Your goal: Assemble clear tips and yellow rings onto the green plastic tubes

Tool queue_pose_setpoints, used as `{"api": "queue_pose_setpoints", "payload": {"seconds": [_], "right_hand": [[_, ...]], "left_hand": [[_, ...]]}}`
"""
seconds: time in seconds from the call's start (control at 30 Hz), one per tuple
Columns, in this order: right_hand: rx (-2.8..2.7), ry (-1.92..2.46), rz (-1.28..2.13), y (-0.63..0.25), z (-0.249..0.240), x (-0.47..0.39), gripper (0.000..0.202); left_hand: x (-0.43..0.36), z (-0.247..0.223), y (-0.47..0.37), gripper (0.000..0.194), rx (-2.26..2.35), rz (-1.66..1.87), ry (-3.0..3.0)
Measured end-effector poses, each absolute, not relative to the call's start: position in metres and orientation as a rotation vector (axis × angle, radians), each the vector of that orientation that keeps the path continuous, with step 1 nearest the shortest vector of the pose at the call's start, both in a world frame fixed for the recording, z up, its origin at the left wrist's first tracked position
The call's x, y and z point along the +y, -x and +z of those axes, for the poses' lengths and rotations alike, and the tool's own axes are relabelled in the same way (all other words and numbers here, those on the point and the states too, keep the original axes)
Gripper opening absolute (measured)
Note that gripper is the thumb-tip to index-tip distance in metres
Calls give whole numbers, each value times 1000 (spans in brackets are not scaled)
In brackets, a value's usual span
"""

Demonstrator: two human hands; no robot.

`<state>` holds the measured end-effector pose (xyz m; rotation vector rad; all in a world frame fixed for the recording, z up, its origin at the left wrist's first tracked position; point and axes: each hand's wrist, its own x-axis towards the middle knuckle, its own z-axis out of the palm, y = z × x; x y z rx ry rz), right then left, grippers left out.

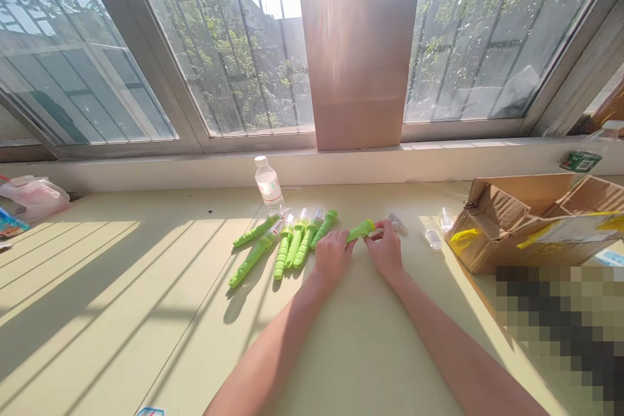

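The left hand's (334, 252) grip closes around a lime-green ribbed plastic tube (359, 231) beyond the middle of the pale surface (370, 351), the right hand's (387, 253) fingers bent at its collared end; whether they pinch it cannot be told. The step appears to be work on that end, calling next for a steady left hold. Similar green tubes (251, 263) lie leftward; a brown cardboard box (526, 234) sits at the right edge.

head view | from above | facing forward and down | tabletop (390, 344) near, window (224, 58) beyond
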<state>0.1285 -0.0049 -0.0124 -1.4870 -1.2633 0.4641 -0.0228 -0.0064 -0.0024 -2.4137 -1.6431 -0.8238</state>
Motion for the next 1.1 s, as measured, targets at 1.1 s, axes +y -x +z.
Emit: {"api": "queue_pose_setpoints", "payload": {"seconds": [1.1], "right_hand": [[-1290,1542,449,-130,-16,-3,30]], "left_hand": [[-6,-6,21,18,-1629,-737,2444]]}}
